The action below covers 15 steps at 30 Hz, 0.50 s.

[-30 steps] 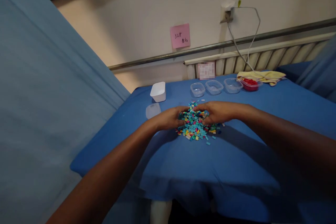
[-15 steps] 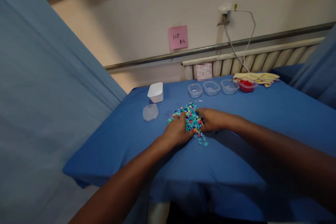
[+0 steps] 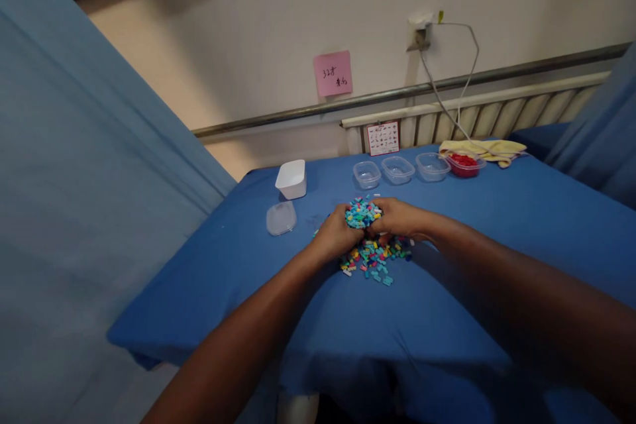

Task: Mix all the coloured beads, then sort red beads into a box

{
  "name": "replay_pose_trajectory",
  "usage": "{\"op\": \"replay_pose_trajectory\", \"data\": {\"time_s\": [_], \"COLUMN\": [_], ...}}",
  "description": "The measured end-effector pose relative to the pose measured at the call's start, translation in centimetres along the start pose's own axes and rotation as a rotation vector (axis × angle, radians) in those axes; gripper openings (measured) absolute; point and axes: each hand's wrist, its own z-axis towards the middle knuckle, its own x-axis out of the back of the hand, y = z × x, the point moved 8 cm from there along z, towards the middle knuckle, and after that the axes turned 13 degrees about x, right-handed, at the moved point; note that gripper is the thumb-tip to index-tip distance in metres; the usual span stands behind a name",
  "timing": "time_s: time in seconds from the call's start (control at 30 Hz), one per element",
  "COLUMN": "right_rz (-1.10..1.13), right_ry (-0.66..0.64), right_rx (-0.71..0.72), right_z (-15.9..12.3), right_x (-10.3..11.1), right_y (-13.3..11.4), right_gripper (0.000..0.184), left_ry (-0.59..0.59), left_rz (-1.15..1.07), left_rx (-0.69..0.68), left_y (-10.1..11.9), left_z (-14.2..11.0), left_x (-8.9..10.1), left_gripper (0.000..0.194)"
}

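Between my cupped palms lies a heap of small coloured plastic pieces, mostly light blue, with some pink, yellow and white. My left hand curls round the heap from the left, and my right hand closes on it from the right. Together they hold the pieces up above the cloth. Loose pieces of the same sort, in several colours, lie spread on the blue cloth below and in front of the hands. The undersides of both hands are hidden.
A white tub and a clear lid are at the left. Clear containers line the back, beside one holding red pieces. Behind them lie a yellow cloth and a small picture card. A blue curtain hangs left.
Both hands have scooped up part of the pile and lifted it between them. More loose pieces now show on the cloth below the hands.
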Motion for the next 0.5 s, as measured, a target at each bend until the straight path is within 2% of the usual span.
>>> {"op": "replay_pose_trajectory", "data": {"time_s": [0.17,0.27,0.43,0.5], "right_rz": [0.077,0.030,-0.167,-0.261], "right_ry": [0.021,0.027,0.011,-0.019], "right_rx": [0.017,-0.004,-0.029,-0.013], "right_z": [1.0,2.0,3.5,3.9], "right_x": [0.4,0.2,-0.3,-0.5], "right_y": [-1.5,-1.7,-2.2,-2.7], "right_gripper": [0.026,0.028,0.049,0.059], "left_ry": [-0.040,-0.068,-0.099,-0.112], "left_rz": [-0.137,-0.124,-0.124,-0.126], "left_rx": [-0.001,0.032,0.053,0.022], "left_y": [1.0,0.5,-1.7,-1.9], "left_z": [-0.1,0.0,-0.3,-1.0], "left_x": [1.5,1.7,1.5,1.7], "left_gripper": [0.051,0.051,0.062,0.065]}}
